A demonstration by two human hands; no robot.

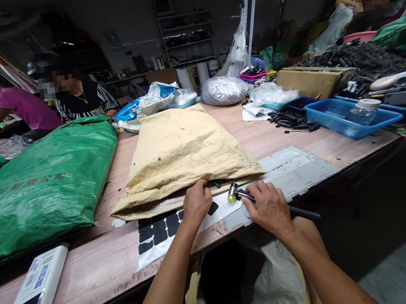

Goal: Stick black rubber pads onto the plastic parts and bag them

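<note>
My right hand (pixel 271 206) is closed around a small mallet (pixel 233 192) with a metal head, a yellow-green face and a black handle that sticks out past the wrist. My left hand (pixel 197 203) has its fingers curled at the open mouth of a tan sack (pixel 187 149); what the fingertips hold is hidden. Small dark pieces show inside that mouth. Under my hands lies a white sheet of black rounded stickers (pixel 159 230), partly covered by the sack and my left hand. A grey plate (pixel 298 170) lies on the table to the right.
A bulging green sack (pixel 46 182) and a white power bank (pixel 39 283) with a cable lie left. Blue trays (pixel 351 115) and black parts (pixel 292 120) stand right. Below the table edge gapes another open sack (pixel 285 283). Several people sit in the background.
</note>
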